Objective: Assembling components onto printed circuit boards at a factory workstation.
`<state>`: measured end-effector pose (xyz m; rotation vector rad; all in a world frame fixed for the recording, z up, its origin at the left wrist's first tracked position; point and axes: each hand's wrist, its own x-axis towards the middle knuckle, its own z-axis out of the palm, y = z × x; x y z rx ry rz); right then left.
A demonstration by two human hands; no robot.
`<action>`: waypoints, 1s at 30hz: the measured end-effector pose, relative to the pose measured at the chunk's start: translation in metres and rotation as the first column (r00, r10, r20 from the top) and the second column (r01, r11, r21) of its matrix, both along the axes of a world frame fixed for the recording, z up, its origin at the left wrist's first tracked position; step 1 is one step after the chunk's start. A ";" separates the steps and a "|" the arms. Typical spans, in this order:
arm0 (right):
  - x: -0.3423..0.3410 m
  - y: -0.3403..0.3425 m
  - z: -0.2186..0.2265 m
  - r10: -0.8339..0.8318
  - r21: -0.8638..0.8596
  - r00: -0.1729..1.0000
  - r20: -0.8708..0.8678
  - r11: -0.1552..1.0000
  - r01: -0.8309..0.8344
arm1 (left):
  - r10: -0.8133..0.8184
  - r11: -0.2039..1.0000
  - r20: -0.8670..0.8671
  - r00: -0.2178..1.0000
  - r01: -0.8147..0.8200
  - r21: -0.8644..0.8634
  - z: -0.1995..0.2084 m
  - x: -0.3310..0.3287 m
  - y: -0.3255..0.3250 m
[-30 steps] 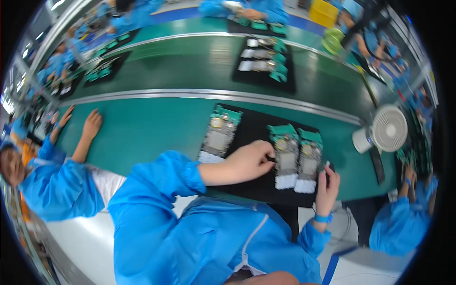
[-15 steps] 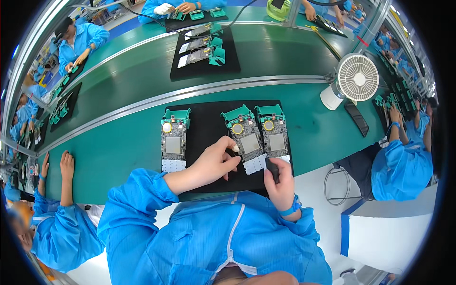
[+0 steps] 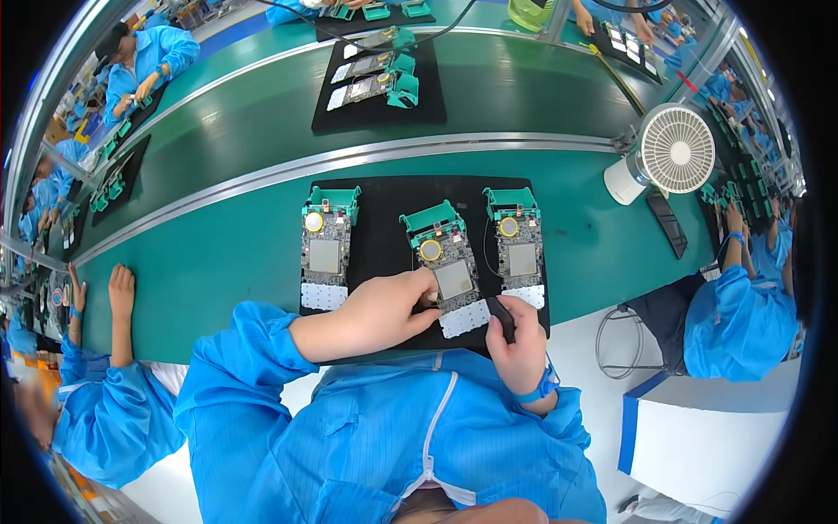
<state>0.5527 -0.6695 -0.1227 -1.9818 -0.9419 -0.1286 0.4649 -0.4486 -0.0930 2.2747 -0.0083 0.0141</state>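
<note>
Three circuit boards with green plastic housings at their far ends lie on a black mat in front of me. The middle circuit board is tilted, its white near end toward me. My left hand pinches its left edge with curled fingers. In my right hand is a small black handheld piece, its kind unclear, held against the right corner of the white end. The left circuit board and the right circuit board lie untouched; a thin wire loops beside the right one.
A white fan and a dark phone stand and lie at the right. Beyond a metal rail, another black mat carries more boards. Co-workers in blue sit around; one person's hands rest on the table at left.
The middle board has shifted left and toward me, away from the right board, with both hands at it. The view has shifted slightly.
</note>
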 end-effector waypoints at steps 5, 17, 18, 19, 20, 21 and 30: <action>0.000 0.019 0.002 0.051 0.029 0.999 -0.002 0.998 -0.051 | 0.011 0.965 0.197 0.980 -0.062 0.255 -0.011 -0.003 -0.007; 0.001 0.022 -0.009 0.052 -0.001 0.998 0.042 0.999 -0.052 | -0.124 0.940 0.422 0.898 -0.030 0.341 -0.014 0.000 -0.006; 0.002 0.022 -0.009 0.052 -0.001 0.998 0.042 0.999 -0.052 | -0.129 0.946 0.428 0.895 -0.018 0.323 -0.013 0.001 -0.006; 0.003 0.021 -0.010 0.049 0.009 0.999 0.017 0.999 -0.049 | -0.133 0.952 0.434 0.891 -0.007 0.305 -0.012 0.002 -0.006; 0.003 0.021 -0.011 0.046 0.020 0.999 -0.008 0.999 -0.046 | -0.133 0.952 0.434 0.891 -0.006 0.305 -0.013 0.003 -0.006; 0.004 0.021 -0.012 0.048 0.021 0.999 -0.009 0.999 -0.047 | -0.131 0.955 0.427 0.895 -0.002 0.297 -0.014 0.003 -0.006; 0.005 0.026 -0.011 0.075 -0.008 0.977 0.201 0.997 -0.075 | -0.132 0.954 0.380 0.915 0.014 0.299 -0.011 0.006 -0.006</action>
